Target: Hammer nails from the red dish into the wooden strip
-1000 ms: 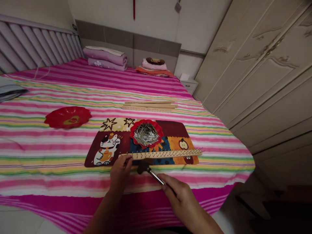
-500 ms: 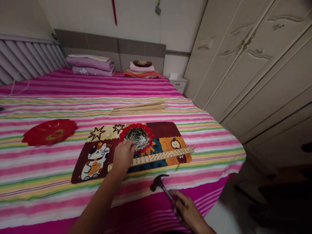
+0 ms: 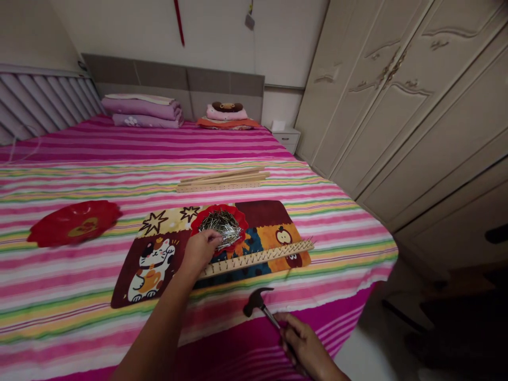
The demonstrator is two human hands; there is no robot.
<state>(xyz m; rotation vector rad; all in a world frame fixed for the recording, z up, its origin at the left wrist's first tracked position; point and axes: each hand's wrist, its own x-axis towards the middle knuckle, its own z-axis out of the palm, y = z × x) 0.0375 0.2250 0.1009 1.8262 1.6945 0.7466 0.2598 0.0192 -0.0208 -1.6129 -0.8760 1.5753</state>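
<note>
My left hand [image 3: 201, 251] reaches over the near left rim of a red scalloped dish [image 3: 195, 225]. Its fingers are pinched at the heap of nails [image 3: 222, 225] inside; whatever sits between the fingertips is too small to make out. Just in front of the dish lies a wooden strip [image 3: 254, 258] with rows of nails standing up along it, its left end partly behind my hand. In my right hand [image 3: 304, 341] is a claw hammer [image 3: 254, 301], gripped by the handle, its head pointing up and left over the bed's near edge.
Dish and strip rest on a patterned mat [image 3: 130, 264] with a cat picture. Several wooden strips [image 3: 224, 181] lie farther back on the striped sheet [image 3: 337, 222]. At left is a red plate [image 3: 75, 222]. Folded bedding [image 3: 143, 111] sits by the headboard; a wardrobe [image 3: 381, 116] stands at right.
My left hand has shifted slightly, its fingers now more over the nails. The view has tilted a little; the right hand still holds the hammer in much the same place.
</note>
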